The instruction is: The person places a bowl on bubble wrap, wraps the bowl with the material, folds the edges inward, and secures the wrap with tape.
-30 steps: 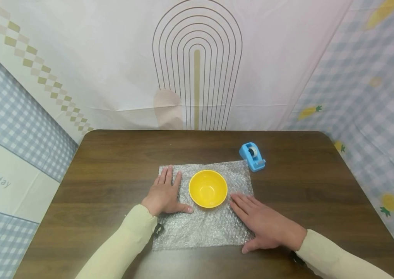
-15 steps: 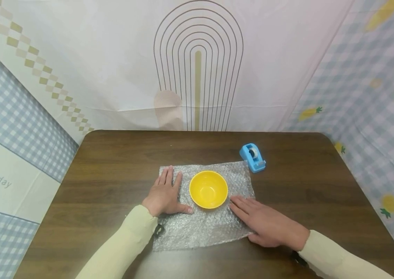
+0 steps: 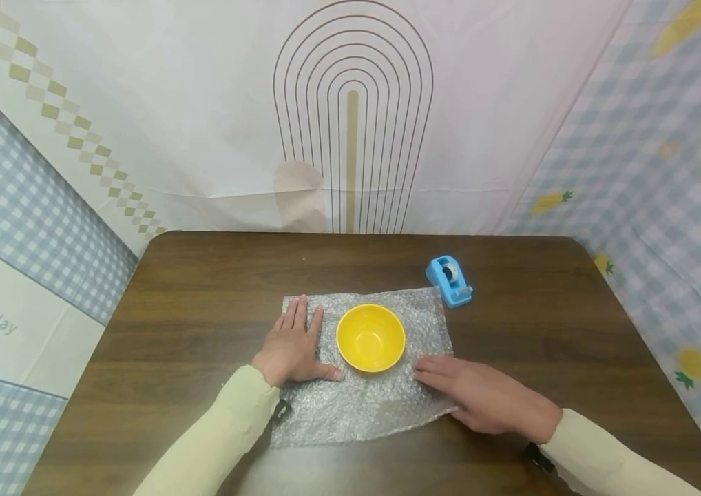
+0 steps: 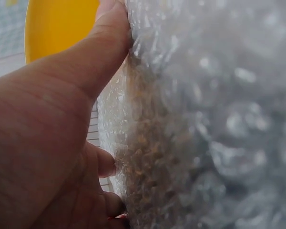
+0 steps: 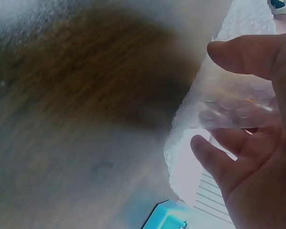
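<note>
A yellow bowl (image 3: 370, 337) stands upright on a sheet of bubble wrap (image 3: 357, 406). Left of the bowl, my left hand (image 3: 293, 348) lies flat on the wrap, fingers spread and thumb pointing toward the bowl. In the left wrist view its thumb (image 4: 105, 47) rests along the wrap's surface. At the sheet's right edge my right hand (image 3: 474, 391) holds the wrap, fingers on top and thumb at the underside. The front right corner curves up there. From the right wrist, the wrap (image 5: 224, 102) runs between thumb and fingers.
A blue tape dispenser (image 3: 450, 281) sits at the wrap's back right corner. Everything lies on a dark wooden table (image 3: 214, 275). Behind it hangs a pale patterned cloth (image 3: 220, 103), with checked cloth at both sides.
My right hand has turned and shifted slightly right, its thumb going in under the wrap's edge. The front right corner has lifted. My left hand and the bowl have stayed put.
</note>
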Motion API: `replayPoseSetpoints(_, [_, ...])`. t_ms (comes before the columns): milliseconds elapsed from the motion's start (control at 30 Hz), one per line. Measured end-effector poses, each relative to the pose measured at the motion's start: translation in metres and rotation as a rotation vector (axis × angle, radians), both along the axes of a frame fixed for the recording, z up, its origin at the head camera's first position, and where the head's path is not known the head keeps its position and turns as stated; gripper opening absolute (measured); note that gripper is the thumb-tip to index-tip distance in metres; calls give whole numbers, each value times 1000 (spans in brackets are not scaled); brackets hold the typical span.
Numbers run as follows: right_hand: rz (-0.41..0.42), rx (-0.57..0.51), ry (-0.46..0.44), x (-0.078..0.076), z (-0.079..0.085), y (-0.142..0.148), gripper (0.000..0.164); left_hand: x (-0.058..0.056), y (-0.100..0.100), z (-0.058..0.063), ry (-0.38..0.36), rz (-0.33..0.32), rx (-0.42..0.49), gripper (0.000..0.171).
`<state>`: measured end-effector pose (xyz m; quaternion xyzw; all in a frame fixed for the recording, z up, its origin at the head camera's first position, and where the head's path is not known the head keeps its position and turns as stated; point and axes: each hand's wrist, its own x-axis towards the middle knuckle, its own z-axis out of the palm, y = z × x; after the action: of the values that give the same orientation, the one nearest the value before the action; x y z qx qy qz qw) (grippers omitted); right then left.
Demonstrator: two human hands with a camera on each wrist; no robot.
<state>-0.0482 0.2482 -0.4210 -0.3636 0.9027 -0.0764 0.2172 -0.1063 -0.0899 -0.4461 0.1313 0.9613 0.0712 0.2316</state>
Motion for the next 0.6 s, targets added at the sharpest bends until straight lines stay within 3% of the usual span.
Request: replayPoseSetpoints(600, [-40,-195,-15,-10,4,6,42,1,-1,0,-3,21,39,132])
